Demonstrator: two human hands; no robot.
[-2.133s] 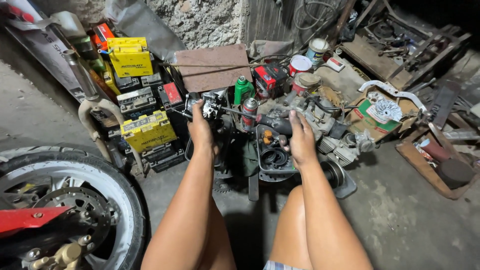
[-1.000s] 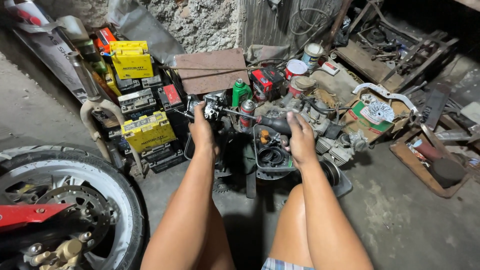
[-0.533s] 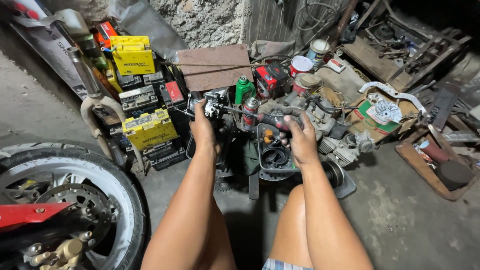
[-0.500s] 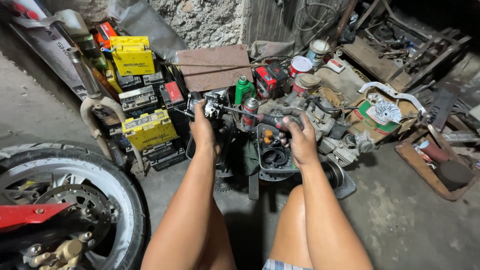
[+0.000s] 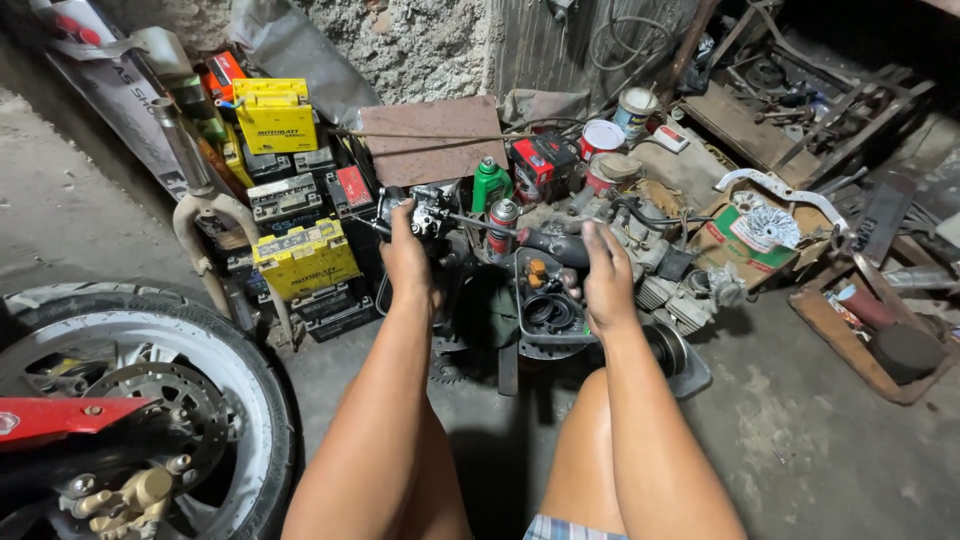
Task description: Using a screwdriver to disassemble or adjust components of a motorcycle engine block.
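Left hand: the left hand [image 5: 408,262] is closed around a small metal part with levers and cables [image 5: 428,212], and holds it up in front of the person's knees.
Right hand: the right hand [image 5: 605,280] is curled over the dark rubber grip [image 5: 553,246] at the end of a thin metal bar [image 5: 470,221]. The fingers wrap the grip, so it looks like a firm hold.
Where the thing is: the bar runs across from one hand to the other, just above a black tray of rubber rings [image 5: 548,310] on the floor.
How it will handle: it looks hard and stiff, made of metal, so it will likely not bend. It is probably a bit heavy for its size. It may be oily and slip.
Best place to hold: the rubber grip is likely the safest spot, since it is soft and not slippery. The metal part has sharp bits and thin cables, so pinching there could hurt.
Things nearby: a green bottle [image 5: 490,184] and a red spray can [image 5: 502,226] stand just behind the bar. Yellow batteries [image 5: 303,258] sit to the left. A motorbike wheel [image 5: 150,400] is at the lower left. An engine block [image 5: 650,262] lies to the right.
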